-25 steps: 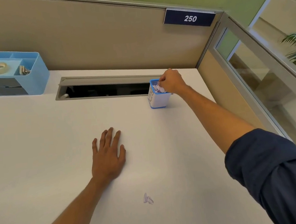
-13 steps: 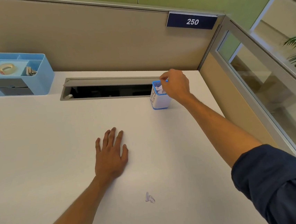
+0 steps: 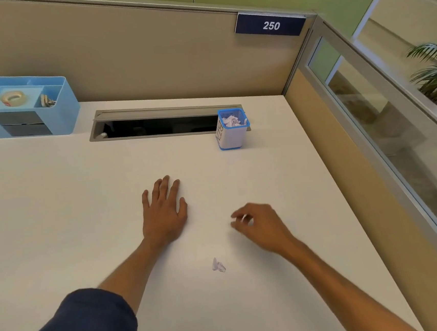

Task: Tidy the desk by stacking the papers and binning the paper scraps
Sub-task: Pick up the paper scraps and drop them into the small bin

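Head cam, fwd-down over desk

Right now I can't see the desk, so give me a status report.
Left hand flat on white desk, empty. Right hand mid-desk, fingers curled, nothing visibly held. One small crumpled paper scrap unbinned. Blue-rimmed bin holds scraps. Path clear.

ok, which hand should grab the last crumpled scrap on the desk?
Right. The right hand hovers free, fingers loosely curled, close to the small crumpled white paper scrap. The left hand lies flat on the white desk, farther away.
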